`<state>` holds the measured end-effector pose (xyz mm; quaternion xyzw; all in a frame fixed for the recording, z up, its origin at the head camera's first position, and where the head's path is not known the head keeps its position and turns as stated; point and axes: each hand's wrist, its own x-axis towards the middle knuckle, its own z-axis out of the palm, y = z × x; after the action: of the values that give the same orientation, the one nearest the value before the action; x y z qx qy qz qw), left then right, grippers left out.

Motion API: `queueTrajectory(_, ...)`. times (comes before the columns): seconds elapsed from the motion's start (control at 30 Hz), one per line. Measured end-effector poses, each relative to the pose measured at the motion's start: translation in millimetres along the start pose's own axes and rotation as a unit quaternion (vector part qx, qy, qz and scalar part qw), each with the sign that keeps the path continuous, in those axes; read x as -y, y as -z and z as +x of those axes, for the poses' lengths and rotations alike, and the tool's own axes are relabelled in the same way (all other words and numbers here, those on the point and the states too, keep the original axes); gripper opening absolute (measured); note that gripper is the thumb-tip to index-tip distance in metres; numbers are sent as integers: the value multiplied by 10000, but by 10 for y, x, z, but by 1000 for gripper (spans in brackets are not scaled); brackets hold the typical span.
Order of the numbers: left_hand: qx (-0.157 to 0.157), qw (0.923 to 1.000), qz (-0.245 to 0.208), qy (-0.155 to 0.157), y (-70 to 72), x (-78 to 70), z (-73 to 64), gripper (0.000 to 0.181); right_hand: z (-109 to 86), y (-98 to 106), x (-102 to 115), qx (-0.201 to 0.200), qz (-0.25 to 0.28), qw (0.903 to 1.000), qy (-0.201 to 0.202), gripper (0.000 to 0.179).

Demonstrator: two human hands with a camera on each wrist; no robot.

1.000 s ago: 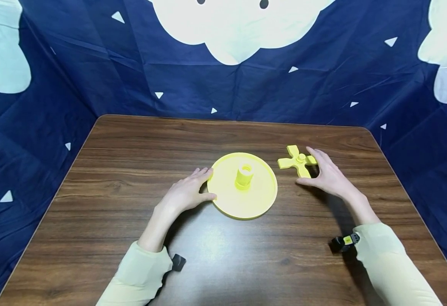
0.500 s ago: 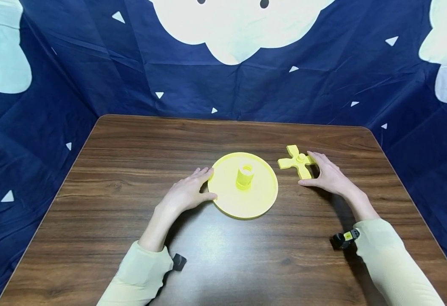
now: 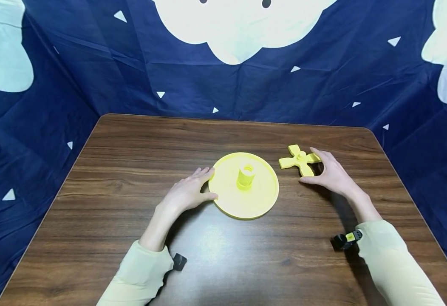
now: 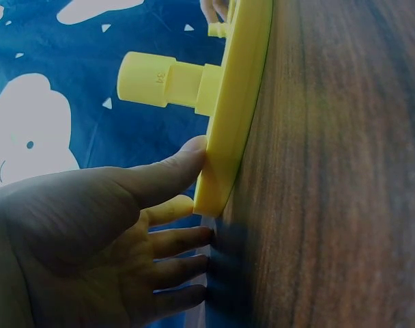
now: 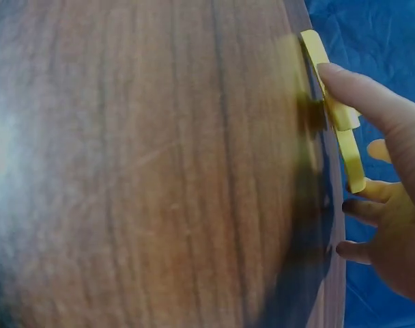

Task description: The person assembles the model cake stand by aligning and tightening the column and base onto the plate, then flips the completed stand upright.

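A yellow round disc (image 3: 227, 203) with a raised rim lies flat on the table, a hollow post (image 3: 245, 177) standing at its centre. My left hand (image 3: 185, 191) touches the disc's left rim with thumb and forefinger. In the left wrist view the thumb (image 4: 173, 167) lies against the rim, and the other fingers are extended toward the tabletop. Right of the disc is a yellow cross-shaped piece (image 3: 299, 161) with a small round hub. My right hand (image 3: 332, 173) pinches it by two arms, thumb on the near arm and forefinger at the right one. The piece looks slightly tilted.
The wooden table (image 3: 105, 182) has rounded back corners. Behind it and along its sides hangs a dark blue cloth (image 3: 193, 85) with white clouds and triangles. A small black device (image 3: 340, 242) is at my right wrist, another black device (image 3: 179, 262) at my left.
My right thumb and forefinger have closed onto the cross-shaped piece, which has tipped slightly, more of its right arm showing. My left hand and the disc have stayed put.
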<state>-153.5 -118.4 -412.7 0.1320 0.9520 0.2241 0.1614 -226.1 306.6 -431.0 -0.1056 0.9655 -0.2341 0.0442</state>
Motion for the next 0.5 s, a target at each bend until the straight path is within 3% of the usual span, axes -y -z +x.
queueTrajectory(0.17, -18, 10000, -4, 10, 1, 3, -7, 77, 16, 48, 46, -285, 269, 9992, 123, 105)
queueTrajectory(0.5, -19, 10000, -1, 2, -2, -1, 0, 78, -2, 129, 212, -918, 656, 9936, 3, 102)
